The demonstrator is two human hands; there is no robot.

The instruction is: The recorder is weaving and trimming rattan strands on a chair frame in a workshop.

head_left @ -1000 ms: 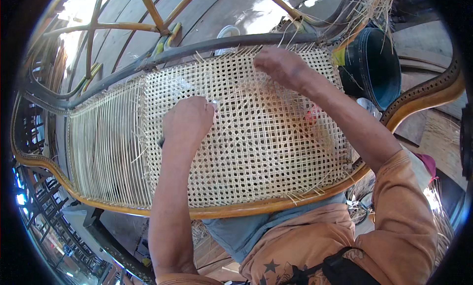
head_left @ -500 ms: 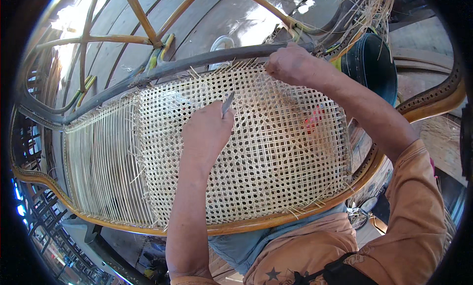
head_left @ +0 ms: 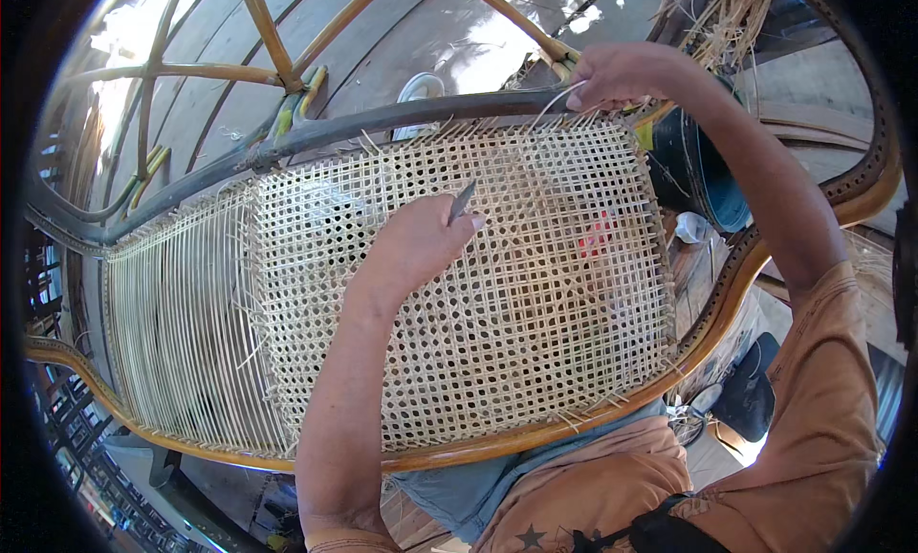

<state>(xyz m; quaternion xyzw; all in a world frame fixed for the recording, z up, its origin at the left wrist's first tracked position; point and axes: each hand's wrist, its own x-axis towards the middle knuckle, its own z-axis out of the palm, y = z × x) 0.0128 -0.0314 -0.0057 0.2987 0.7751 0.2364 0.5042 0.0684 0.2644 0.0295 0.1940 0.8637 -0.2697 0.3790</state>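
A woven cane panel [head_left: 478,343] with an open lattice is stretched across a curved rattan frame [head_left: 535,442] in front of me. My left hand [head_left: 413,245] rests over the middle of the weave, closed around a small knife [head_left: 463,199] whose short blade points up and away. Beyond the far rail [head_left: 421,113], towards the right, my right hand [head_left: 631,73] pinches a pale cane strand [head_left: 546,106] that curves down to the panel's far edge. Loose strand ends stick out along that edge. To the left, parallel strands [head_left: 182,314] run one way without cross weaving.
A dark bucket [head_left: 703,171] stands beyond the panel's right end. A bundle of loose cane fibres [head_left: 732,27] hangs at the upper right. Rattan poles [head_left: 268,32] cross above the plank floor [head_left: 382,37]. Something red [head_left: 595,236] shows through the weave.
My right hand has moved right and up from the panel's far edge, and the curved strand now shows. My left hand, with the knife, has shifted slightly right.
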